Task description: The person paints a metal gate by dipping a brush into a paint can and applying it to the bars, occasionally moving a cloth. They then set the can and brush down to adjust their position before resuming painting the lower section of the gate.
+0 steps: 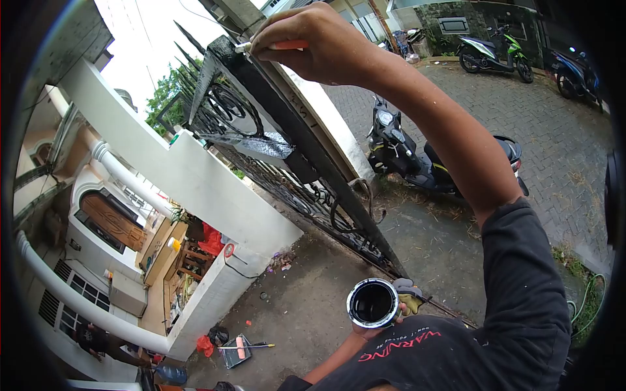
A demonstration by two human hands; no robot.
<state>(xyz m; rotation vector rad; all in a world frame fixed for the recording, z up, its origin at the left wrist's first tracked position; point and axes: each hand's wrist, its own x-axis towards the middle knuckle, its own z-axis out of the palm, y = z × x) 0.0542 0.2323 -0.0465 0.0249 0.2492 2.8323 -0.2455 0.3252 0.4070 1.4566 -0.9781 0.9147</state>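
Note:
My right hand [310,39] is raised at the top of a dark metal gate [261,98], its fingers closed around a paintbrush [291,45] with an orange handle. The brush's pale end reaches the gate post's upper corner, where the surface looks black and glossy. Low in front of my body, my left hand [368,331] holds a paint can [373,303] from below and the side. Black paint shows inside the can, and its rim is white with dark smears. Part of the left hand is hidden behind the can.
Pointed spikes [189,45] line the gate's top. A black scooter [411,146] is parked beyond it, with a green one [499,52] farther off. On the ground lie a paint tray [235,357] and a roller [243,347]. A white wall [215,293] borders the left.

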